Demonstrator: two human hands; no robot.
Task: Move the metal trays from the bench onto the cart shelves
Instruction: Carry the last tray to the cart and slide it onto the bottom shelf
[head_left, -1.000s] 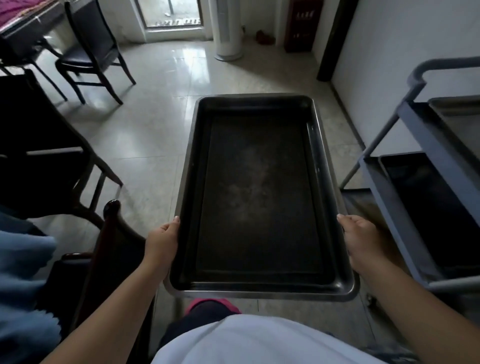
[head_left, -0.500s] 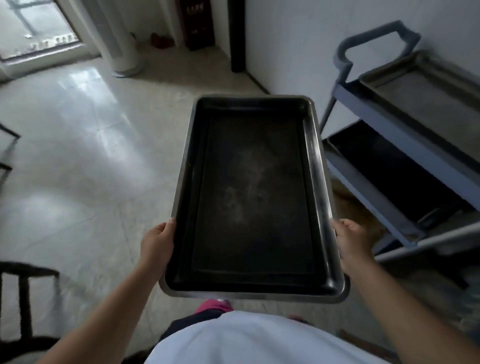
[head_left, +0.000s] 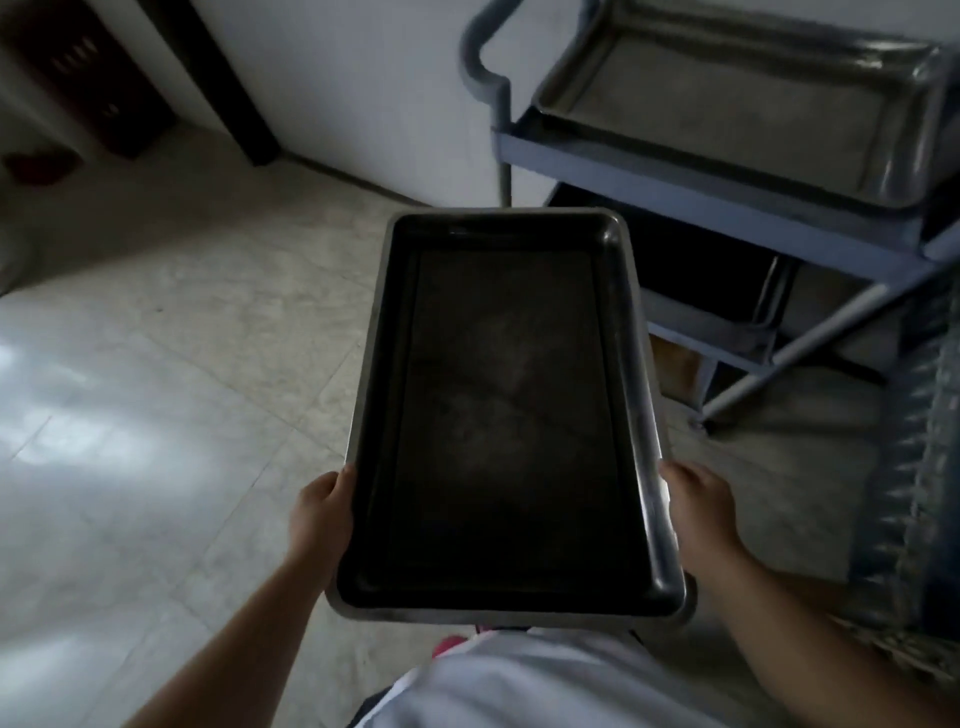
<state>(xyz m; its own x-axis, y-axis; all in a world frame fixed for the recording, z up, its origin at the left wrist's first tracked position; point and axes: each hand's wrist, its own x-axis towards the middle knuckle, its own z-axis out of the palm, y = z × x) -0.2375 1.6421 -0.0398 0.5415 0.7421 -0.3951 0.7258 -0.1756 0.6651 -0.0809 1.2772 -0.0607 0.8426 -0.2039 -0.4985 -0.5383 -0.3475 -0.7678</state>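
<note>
I carry a dark metal tray (head_left: 498, 415) level in front of me, long side pointing away. My left hand (head_left: 322, 512) grips its left rim near the close end and my right hand (head_left: 693, 499) grips the right rim. The blue cart (head_left: 727, 197) stands ahead to the right. A shiny metal tray (head_left: 727, 98) lies on its top shelf. Another dark tray (head_left: 696, 265) rests on the middle shelf, partly hidden by the carried tray's far corner.
A white wall (head_left: 363, 78) runs behind the cart, with a dark door frame (head_left: 228, 88) to the left. Pale tiled floor (head_left: 156, 389) spreads out on the left. A bluish ribbed object (head_left: 924, 467) stands at the right edge beside the cart's leg.
The view has swung right. The cart now sits closer and higher in the frame, and the chairs and window have left the view. Both hands keep the same hold on the tray.
</note>
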